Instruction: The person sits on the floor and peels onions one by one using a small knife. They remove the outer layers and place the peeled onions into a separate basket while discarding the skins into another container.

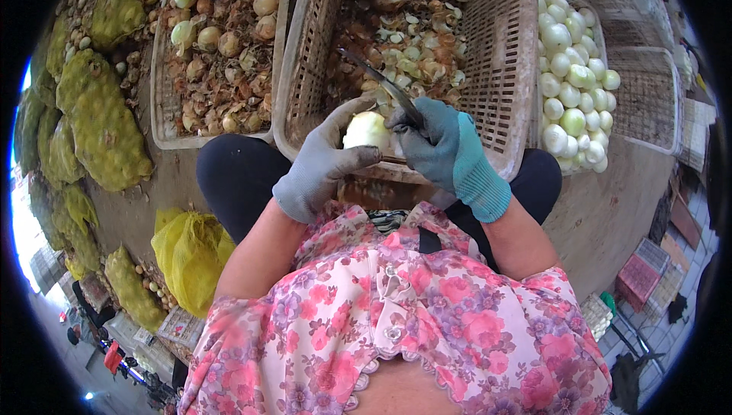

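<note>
My left hand [329,158], in a grey work glove, holds a peeled white onion [366,131] above the near rim of a plastic crate [509,72]. Close to the onion's right side is my right hand [443,146], in a grey and teal knit glove, closed around a knife [384,79] whose blade points up and left. Onion skins and trimmings [420,49] lie inside the crate below. Unpeeled onions [229,43] and loose skins fill a crate on the left. To the right, a crate holds many peeled onions [569,95].
Yellow mesh sacks of onions [100,123] line the far left, with loose onions around them. A crumpled yellow mesh bag [191,263] lies beside my left knee. An emptier-looking plastic crate [643,92] stands at the far right. A red box [637,280] sits at lower right.
</note>
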A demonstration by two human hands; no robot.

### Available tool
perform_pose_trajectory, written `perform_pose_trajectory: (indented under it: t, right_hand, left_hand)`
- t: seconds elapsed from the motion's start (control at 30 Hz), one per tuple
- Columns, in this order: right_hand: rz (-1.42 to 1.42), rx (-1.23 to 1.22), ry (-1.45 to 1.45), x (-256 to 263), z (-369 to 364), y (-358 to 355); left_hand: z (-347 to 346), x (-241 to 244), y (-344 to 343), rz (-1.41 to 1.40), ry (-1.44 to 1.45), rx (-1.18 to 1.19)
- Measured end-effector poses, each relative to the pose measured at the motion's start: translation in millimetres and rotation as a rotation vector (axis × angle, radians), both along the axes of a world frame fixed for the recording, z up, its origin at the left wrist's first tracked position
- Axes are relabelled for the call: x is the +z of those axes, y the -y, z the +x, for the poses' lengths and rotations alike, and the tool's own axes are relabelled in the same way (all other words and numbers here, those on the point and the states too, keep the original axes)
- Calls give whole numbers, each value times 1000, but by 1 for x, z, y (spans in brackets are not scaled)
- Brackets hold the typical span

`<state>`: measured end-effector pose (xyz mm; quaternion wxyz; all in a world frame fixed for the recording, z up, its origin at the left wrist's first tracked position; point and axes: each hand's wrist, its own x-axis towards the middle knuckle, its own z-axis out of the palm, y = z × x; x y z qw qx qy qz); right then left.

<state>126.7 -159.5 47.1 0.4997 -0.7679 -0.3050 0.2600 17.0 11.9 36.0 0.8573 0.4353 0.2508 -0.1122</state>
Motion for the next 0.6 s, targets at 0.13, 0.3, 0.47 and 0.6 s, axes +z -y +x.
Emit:
perform_pose_trajectory:
  t: [0.13,0.3,0.47,0.6]
  right_hand:
    - [-218,-79,40,-42,23,10]
    - [-369,-120,95,-69,44,23]
    - [-79,-25,-8,-9,11,13]
    - [-145,200,360,-4,2,28]
  left_hand:
    - [-2,-3,0,-6,20,31]
    - [-5,-14,-3,-59,113,64]
    - [-5,-19,-4,-46,76,100]
    - [-7,-24,-8,-98,80,181]
